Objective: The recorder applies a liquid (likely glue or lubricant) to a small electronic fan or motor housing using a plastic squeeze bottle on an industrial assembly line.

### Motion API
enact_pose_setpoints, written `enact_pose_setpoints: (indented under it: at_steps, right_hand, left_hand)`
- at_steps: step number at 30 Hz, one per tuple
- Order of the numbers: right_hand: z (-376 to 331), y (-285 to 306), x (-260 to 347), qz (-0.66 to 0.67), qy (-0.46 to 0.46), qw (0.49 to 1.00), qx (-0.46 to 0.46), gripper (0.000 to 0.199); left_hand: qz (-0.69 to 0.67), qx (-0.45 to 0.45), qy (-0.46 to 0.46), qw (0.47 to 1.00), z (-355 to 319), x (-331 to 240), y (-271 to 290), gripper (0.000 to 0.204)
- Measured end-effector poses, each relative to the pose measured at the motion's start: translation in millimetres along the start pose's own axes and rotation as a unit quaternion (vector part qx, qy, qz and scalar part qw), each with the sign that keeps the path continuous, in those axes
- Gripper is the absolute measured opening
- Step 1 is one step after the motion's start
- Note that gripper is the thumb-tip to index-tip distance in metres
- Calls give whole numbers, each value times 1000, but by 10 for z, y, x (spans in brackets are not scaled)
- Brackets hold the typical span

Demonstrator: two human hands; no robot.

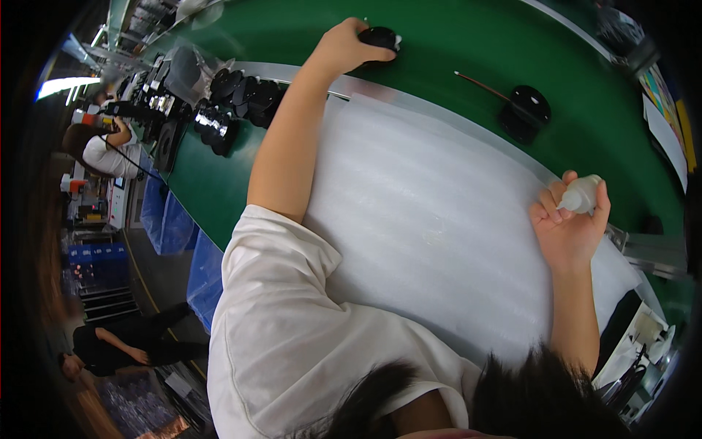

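A green desk [468, 44] is seen curving across the upper part of the view, and a broad white foam sheet [431, 219] is laid over its near side, with a metal rail running along the sheet's far edge. On the green surface at the far left a cluster of black parts [234, 99] is gathered, some of them stacked. Well to the right a separate black part [525, 111] is lying on the green, with a thin brush [481, 85] resting just beside it. At the far edge of the green surface a small black part [379, 36] is grasped from above by the left hand [349, 45], the arm being stretched far forward over the foam sheet. Near the right edge of the sheet a small white squeeze bottle [583, 194] is held upright, clenched in the right hand [570, 219], just above the foam.
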State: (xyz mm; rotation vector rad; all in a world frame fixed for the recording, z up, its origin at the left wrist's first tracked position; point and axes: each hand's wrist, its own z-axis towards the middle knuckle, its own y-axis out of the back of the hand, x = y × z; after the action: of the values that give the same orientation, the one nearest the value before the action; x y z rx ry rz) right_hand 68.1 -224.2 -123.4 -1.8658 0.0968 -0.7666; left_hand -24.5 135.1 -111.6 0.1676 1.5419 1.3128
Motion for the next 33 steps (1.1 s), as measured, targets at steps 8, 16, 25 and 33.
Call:
enact_pose_setpoints:
  at_steps: [8,16,25,33]
  right_hand:
    - [-27,-87,-23,52,35,996,-70,44]
    - [20,-62,-15,26,23,999,-38,45]
    - [9,-75,-26,26,20,999,-31,44]
    - [17,-79,-34,18,17,999,-35,43]
  left_hand:
    - [105,-175,-25,979,-720,-1174,703,53]
    - [476,-158,200,842,-1580,-1,1118,65]
    - [283,-233,274,889,-1927,774,942,72]
    - [287,-242,257,890,-1868,912,908,65]
